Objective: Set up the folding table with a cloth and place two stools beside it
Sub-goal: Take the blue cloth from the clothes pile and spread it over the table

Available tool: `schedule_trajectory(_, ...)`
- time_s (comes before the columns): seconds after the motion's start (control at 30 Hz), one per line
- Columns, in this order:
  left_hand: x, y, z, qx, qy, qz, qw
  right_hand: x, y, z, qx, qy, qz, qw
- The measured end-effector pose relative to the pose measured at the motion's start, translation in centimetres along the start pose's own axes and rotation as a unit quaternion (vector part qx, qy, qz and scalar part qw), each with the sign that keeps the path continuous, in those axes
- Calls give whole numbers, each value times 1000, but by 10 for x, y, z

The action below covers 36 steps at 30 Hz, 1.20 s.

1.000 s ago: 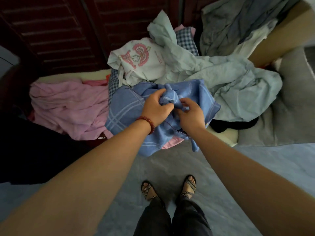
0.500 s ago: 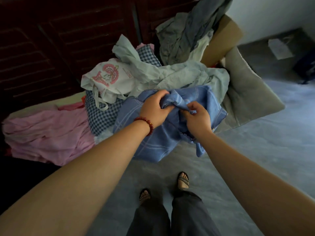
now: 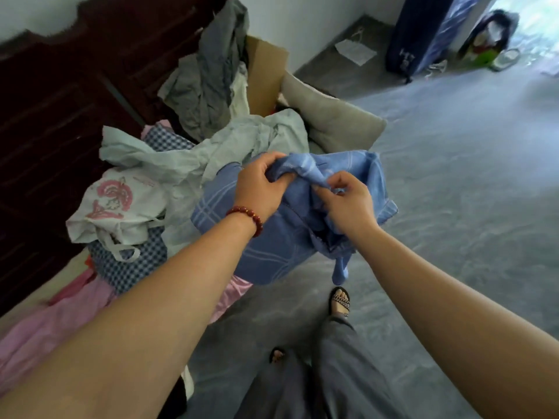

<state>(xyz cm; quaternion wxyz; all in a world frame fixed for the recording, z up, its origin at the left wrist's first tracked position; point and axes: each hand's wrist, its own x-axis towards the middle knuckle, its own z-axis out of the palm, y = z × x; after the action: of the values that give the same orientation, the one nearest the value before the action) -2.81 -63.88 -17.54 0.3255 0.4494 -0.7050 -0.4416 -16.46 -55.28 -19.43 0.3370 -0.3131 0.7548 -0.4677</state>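
Both my hands, left hand (image 3: 262, 189) and right hand (image 3: 348, 204), grip the bunched blue cloth (image 3: 290, 237) mid-frame, over the clothes pile (image 3: 169, 164). Its dangling tail could snag there, or I trip.

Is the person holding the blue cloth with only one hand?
No, both the left hand and the right hand grip the bunched blue cloth above the pile of clothes.

A home bedroom: dark wooden headboard (image 3: 60, 95), heaped clothes (image 3: 169, 164), a cushion (image 3: 338, 125).
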Motion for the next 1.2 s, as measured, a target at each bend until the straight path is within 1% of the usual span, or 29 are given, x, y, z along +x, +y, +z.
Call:
schedule_trajectory(0.1, 4, 16, 26, -24, -9, 1, 1000, -3, 4, -24, 30, 47, -3, 998)
schedule_trajectory(0.23, 12, 47, 70, -10, -46, 45, 998, -2, 15, -71, 61, 110, 8, 992)
schedule_trajectory(0.4, 23, 83, 135, -9, -82, 75, 994, 7, 34, -135, 72, 156, 23, 985)
schedule_trajectory(0.5, 30, 103, 177, -21, -122, 83, 989, 15, 46, -176, 74, 173, 33, 982)
schedule_trajectory(0.57, 38, 116, 205, -32, -149, 85, 985, 23, 51, -204, 43, 177, 26, 983)
schedule_trajectory(0.67, 50, 136, 246, -27, -187, 91, 978, 37, 57, -246, -39, 170, 11, 985)
schedule_trajectory(0.73, 56, 151, 271, -28, -195, 96, 976, 47, 61, -272, -33, 177, 17, 984)
schedule_trajectory(0.83, 64, 177, 309, -7, -205, 135, 969, 57, 65, -311, 4, 190, 31, 981)
schedule_trajectory(0.93, 70, 200, 348, 16, -228, 174, 958, 65, 69, -347, -21, 191, 2, 981)
schedule_trajectory(1.0, 73, 212, 373, 16, -242, 185, 952, 69, 73, -370, -39, 200, -5, 979)
schedule_trajectory(1.13, 79, 231, 418, 15, -283, 198, 938, 80, 84, -414, -101, 240, 26, 965)
schedule_trajectory(1.2, 85, 239, 439, 10, -298, 197, 934, 88, 89, -431, -101, 265, 40, 958)
